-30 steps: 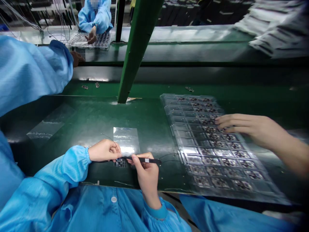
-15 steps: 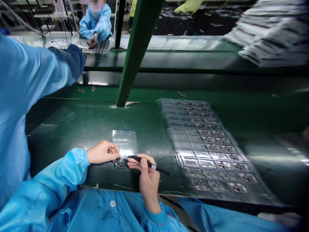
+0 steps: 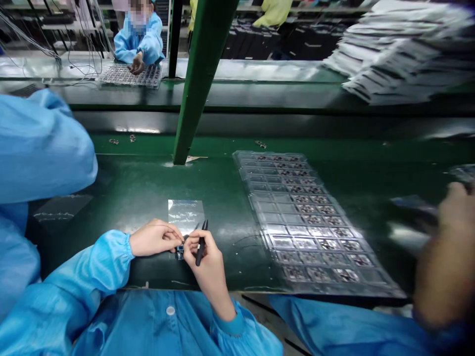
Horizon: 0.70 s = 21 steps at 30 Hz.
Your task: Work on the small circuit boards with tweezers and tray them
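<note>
Circuit board (image 3: 180, 251) sat pinched in the fingers of the left hand (image 3: 154, 238); the right hand (image 3: 206, 257) gripped tweezers (image 3: 201, 243) over a glossy green desk (image 3: 129, 188), a clear tray (image 3: 297, 217) nearby.

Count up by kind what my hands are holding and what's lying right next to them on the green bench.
tweezers, in the right hand: 1
circuit board, pinched by the left hand: 1
shiny sheet, just beyond the hands: 1
clear parts tray, to the right: 1
Total: 4
</note>
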{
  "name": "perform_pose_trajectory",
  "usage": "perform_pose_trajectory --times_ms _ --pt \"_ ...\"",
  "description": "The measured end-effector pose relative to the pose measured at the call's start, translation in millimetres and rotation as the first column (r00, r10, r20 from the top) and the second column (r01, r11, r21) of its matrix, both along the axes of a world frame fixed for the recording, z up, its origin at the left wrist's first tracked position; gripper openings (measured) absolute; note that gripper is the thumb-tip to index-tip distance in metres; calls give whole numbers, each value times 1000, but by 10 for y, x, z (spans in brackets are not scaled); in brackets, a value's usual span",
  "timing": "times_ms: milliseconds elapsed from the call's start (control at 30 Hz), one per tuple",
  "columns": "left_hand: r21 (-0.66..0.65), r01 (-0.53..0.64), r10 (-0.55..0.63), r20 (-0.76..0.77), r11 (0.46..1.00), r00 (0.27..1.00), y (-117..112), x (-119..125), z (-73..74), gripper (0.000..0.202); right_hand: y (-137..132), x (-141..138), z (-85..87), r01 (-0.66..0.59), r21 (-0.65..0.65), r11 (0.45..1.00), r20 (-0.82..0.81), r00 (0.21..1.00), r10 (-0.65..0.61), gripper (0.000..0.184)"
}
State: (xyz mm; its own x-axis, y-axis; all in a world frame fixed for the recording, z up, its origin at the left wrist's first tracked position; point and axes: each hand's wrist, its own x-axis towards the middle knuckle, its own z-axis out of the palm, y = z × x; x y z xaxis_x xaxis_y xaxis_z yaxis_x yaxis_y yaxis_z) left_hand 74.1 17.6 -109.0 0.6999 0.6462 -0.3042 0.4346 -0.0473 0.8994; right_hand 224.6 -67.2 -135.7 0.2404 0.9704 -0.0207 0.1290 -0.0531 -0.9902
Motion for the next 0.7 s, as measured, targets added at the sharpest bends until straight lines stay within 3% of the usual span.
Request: perform_pose_trajectory --times_ms 233,433,700 --pt "-60 -15 15 0 998 1000 6 7 14 14 2 78 5 -32 -57 998 -155 988 23 23" --pt "-51 10 -8 43 999 999 -6 2 -66 14 16 61 -19 -30 -40 999 -191 981 22 27" --pt "-106 25 -18 60 994 998 -16 -8 -83 10 2 265 -174 -161 -148 976 -267 957 118 45"
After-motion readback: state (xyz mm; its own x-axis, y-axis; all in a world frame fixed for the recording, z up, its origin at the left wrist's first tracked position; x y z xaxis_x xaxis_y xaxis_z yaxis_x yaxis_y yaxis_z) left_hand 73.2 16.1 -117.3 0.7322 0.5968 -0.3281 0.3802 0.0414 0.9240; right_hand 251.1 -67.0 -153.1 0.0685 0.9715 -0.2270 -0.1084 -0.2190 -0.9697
